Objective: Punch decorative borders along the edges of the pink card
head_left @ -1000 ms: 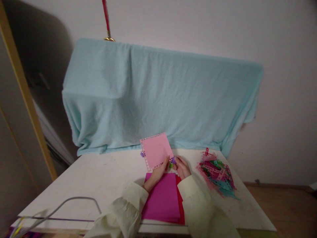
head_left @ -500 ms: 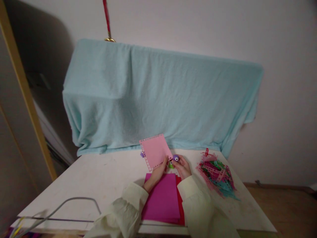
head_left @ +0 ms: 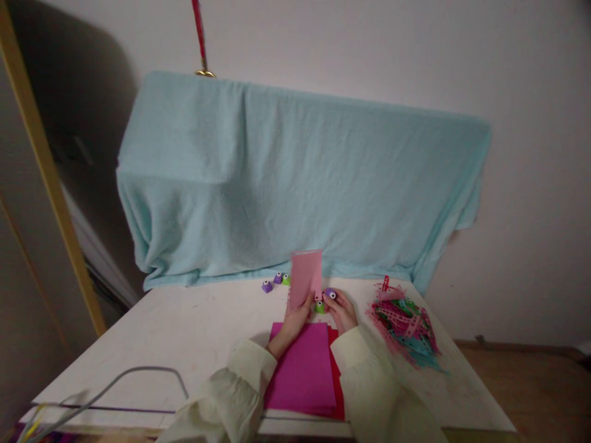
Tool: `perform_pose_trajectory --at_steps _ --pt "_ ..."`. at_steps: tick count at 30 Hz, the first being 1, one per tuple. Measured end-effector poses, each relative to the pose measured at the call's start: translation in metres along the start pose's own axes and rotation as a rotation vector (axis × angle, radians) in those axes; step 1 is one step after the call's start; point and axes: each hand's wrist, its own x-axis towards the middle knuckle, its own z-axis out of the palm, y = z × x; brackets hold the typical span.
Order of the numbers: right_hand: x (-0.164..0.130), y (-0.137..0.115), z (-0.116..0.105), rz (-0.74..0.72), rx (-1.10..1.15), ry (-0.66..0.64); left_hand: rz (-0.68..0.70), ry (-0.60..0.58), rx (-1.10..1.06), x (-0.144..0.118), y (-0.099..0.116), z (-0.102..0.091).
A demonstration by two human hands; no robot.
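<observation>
My left hand point(head_left: 299, 312) pinches the lower edge of a pink sheet of paper point(head_left: 305, 275), tilted steeply above the table, with small holes punched along its borders. In my right hand point(head_left: 341, 309) is a purple craft punch point(head_left: 330, 294) with a white, eye-like spot, close to the sheet's lower right corner. Whether the corner sits inside the punch is too small to tell. A green craft punch point(head_left: 319, 307) lies between my hands. Behind the sheet, to its left, stand two purple punches point(head_left: 266, 286) and another green punch point(head_left: 285, 280).
A magenta paper stack point(head_left: 302, 369) with red paper point(head_left: 337, 394) under it lies before me. At right is a heap of punched paper strips point(head_left: 406, 329). A grey cable point(head_left: 138, 369) crosses the table's front left. A light blue cloth point(head_left: 300, 178) hangs behind.
My left hand has turned the pink sheet from nearly face-on to a narrower, more upright angle, uncovering punches behind it. The purple punch in my right hand has shifted slightly.
</observation>
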Motion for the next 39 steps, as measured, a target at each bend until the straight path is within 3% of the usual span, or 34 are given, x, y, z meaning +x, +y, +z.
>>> perform_pose_trajectory --at_steps 5,15,21,39 --pt "0.0 0.001 0.0 0.015 -0.012 -0.003 0.054 -0.002 -0.072 0.004 -0.006 0.002" --pt "-0.002 -0.002 0.003 0.032 0.003 -0.035 -0.1 0.044 -0.092 -0.002 0.001 0.002" --pt "-0.002 -0.004 0.005 0.051 0.008 -0.043 -0.16 0.008 -0.072 -0.004 0.007 -0.001" --pt "-0.01 -0.014 0.014 0.082 0.027 -0.087 -0.172 0.005 -0.124 0.0 0.004 0.006"
